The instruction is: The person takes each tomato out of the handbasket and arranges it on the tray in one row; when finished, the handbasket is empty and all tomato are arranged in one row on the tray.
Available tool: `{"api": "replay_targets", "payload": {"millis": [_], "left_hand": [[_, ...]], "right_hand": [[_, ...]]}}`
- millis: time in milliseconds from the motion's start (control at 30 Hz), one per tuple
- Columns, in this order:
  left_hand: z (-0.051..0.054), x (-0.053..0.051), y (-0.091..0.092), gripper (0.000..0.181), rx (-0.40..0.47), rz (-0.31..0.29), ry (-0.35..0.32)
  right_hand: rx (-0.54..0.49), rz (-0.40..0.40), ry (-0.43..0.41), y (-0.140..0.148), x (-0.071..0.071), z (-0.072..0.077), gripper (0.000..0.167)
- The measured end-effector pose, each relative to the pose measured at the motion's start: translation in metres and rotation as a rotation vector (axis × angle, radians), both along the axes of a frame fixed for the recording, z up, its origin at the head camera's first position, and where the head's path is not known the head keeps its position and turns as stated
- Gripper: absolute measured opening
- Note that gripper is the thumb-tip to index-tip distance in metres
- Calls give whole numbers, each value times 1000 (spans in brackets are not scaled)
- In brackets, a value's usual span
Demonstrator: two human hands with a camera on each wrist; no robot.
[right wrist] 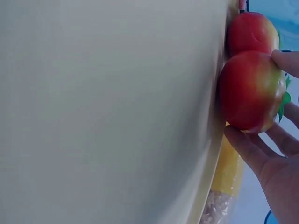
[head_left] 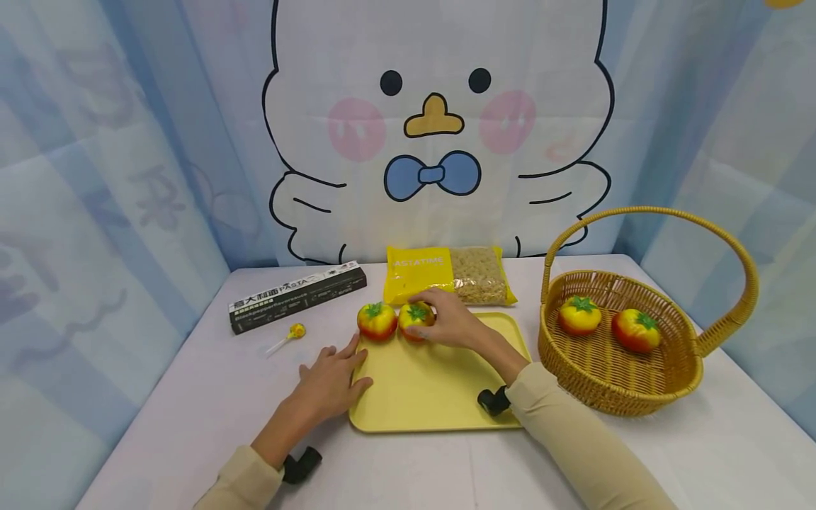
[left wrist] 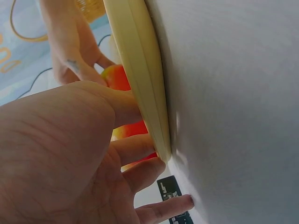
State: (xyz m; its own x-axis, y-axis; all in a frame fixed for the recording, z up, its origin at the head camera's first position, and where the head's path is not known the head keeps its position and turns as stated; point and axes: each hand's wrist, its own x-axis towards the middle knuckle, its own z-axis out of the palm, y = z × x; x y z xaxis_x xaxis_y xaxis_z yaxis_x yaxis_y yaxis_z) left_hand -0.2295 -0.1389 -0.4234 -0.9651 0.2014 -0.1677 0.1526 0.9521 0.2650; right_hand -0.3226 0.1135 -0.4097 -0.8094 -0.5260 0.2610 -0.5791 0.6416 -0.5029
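Note:
A yellow tray lies on the table with two red-and-yellow tomatoes at its far left corner. My left hand rests at the tray's left edge; in the left wrist view its fingers stretch along the tray's side. My right hand holds the right-hand tomato, with thumb and fingers around it, as the right wrist view shows on the tomato's red side. Beside it, touching or nearly so, sits the other tomato. Fingers partly cover the held tomato in the head view.
At the right stands a wicker basket with a tall handle and two more tomatoes inside. Behind the tray lies a yellow bag of pasta. A black pasta box and a lollipop lie on the left. Printed curtains surround the table.

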Motion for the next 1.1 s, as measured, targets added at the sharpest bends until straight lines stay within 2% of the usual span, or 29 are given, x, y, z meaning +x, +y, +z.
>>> {"api": "replay_targets", "payload": {"millis": [400, 800, 967, 1100], "left_hand": [[3, -1, 1, 62, -7, -2, 8], [0, 0, 0, 62, 2, -1, 4], [1, 1, 1, 62, 4, 4, 4], [2, 1, 1, 62, 8, 6, 8]], "right_hand": [[-2, 13, -20, 0, 1, 3, 54], [-11, 20, -53, 0, -1, 2, 57], [-1, 26, -69, 4, 2, 7, 59], [18, 46, -40, 12, 8, 15, 59]]}}
